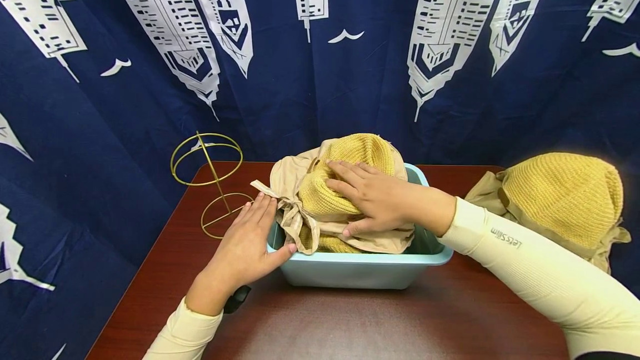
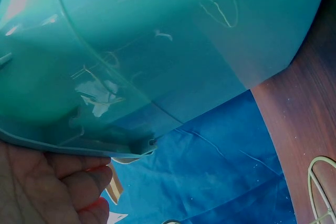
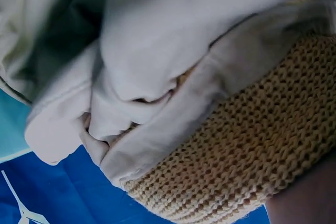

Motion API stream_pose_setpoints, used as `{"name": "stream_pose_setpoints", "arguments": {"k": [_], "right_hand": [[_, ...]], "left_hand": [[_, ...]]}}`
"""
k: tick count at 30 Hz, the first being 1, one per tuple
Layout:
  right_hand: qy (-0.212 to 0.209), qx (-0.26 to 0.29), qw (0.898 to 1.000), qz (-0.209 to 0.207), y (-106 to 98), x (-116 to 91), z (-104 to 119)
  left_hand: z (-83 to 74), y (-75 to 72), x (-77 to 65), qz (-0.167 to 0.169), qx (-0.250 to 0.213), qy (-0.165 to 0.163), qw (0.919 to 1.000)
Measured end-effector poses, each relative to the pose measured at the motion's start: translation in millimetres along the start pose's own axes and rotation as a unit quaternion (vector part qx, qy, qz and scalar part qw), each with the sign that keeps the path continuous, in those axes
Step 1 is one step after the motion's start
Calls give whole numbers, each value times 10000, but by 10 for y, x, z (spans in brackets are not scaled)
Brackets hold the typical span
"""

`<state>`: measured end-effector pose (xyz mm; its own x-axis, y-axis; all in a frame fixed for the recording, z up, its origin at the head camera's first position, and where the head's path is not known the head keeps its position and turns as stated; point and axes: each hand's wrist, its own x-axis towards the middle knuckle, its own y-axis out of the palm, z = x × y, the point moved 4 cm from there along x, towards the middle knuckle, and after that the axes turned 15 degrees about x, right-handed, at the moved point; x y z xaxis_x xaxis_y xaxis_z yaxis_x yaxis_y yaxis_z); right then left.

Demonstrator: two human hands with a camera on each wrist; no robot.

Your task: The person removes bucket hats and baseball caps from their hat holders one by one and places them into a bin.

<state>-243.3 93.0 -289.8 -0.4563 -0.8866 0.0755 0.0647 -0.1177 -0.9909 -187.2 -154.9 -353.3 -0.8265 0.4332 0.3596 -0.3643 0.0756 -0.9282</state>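
A yellow knitted hat (image 1: 367, 149) with a beige cloth brim and a tied bow (image 1: 297, 218) lies in a light blue plastic basin (image 1: 360, 271), heaped above its rim. More yellow knit shows under the brim. My right hand (image 1: 382, 196) rests on the hat with its fingers spread. At the basin's left rim, my left hand (image 1: 245, 249) lies with straight fingers, fingertips right at the bow. The left wrist view shows that hand's fingers (image 2: 79, 187) along the rim. Close up in the right wrist view are the knit (image 3: 252, 140) and pale cloth brim (image 3: 152, 40).
Another yellow knitted hat with beige cloth (image 1: 565, 199) sits at the right of the brown table (image 1: 340, 326). A gold wire stand (image 1: 220, 182) with round hoops stands at the left. Behind hangs a dark blue curtain (image 1: 330, 82) with white building prints.
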Motion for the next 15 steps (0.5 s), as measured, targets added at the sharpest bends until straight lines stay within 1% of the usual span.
{"name": "stream_pose_setpoints", "arguments": {"k": [3,8,11,15], "right_hand": [[114,39,9999,101,50,30,-29],[251,148,9991,320,79,108,-59],[506,273,9963,638,114,161,-75],[879,339,9878,1243,230,214,-98]], "left_hand": [[1,1,-6,5,-1,-3,10000],[5,8,-16,-55,-1,14,10000],[7,7,-20,-79,-7,15,10000],[6,3,-19,-89,-3,8,10000]]}}
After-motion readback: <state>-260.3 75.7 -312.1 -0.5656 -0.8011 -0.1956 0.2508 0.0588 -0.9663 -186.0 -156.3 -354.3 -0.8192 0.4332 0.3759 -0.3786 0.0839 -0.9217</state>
